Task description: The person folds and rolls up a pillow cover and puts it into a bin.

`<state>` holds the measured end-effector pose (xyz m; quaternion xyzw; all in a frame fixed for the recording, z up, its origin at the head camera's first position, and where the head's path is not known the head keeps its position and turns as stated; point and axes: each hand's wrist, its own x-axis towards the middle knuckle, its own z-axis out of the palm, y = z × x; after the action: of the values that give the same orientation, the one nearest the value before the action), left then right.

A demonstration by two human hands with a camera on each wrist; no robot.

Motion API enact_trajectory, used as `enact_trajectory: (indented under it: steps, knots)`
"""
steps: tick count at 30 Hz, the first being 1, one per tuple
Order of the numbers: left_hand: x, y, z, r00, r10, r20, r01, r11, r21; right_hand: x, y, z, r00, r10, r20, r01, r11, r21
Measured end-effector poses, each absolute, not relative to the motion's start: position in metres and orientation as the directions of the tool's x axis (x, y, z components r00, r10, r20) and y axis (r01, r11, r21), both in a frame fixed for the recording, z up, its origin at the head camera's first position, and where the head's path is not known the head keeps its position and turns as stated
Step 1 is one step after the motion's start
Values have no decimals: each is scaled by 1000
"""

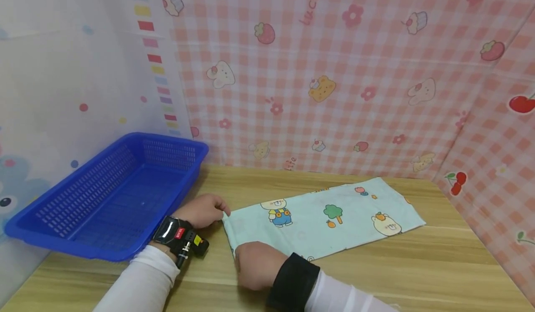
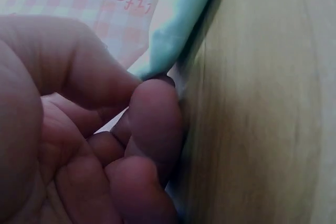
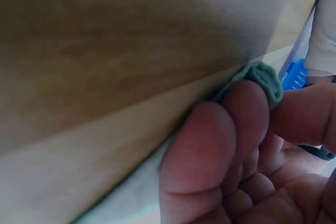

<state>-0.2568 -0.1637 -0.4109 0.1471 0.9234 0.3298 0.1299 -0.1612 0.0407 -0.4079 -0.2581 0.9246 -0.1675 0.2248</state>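
Observation:
A mint-coloured cloth (image 1: pixel 313 226) printed with cartoon bears and a tree lies as a long folded strip on the wooden table. At its far left corner, my left hand (image 1: pixel 203 211) pinches the edge between thumb and fingers. My right hand (image 1: pixel 260 264) grips the near left corner and covers part of it. Seen from the right wrist, the cloth's end (image 3: pixel 266 81) is rolled in layers between thumb and fingertips. The left wrist view shows the cloth's edge (image 2: pixel 176 30) running up from the pinch. The strip's right end lies flat, away from both hands.
A blue plastic basket (image 1: pixel 196 163) with slotted sides stands at the left, close to my left forearm. Behind the table (image 1: pixel 451 265) hangs a pink checked sheet (image 1: pixel 292 117), with further printed sheets at both sides.

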Motion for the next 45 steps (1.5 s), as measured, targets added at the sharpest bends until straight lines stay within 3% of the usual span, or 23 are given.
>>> enact_trajectory:
  steps: [4,12,23,33,45]
  knots:
    - [-257,-165,-411,-920,366,-140,195,736,649,-151,40,-391,-768,-550,-328,-391,808,-440]
    - [-255,-162,-411,-930,344,-125,203,770,605,-157,47,-396,-751,-572,-330,-411,796,-445]
    - [-254,-149,-409,-951,290,-107,192,827,528,-155,47,-393,-796,-444,-412,-286,875,-391]
    - [-252,-140,-407,-957,279,-85,206,853,480,-150,42,-395,-808,-485,-334,-393,867,-306]
    - [-248,-142,-404,-933,346,-100,282,875,394,-144,39,-393,-824,-478,-304,-397,870,-293]
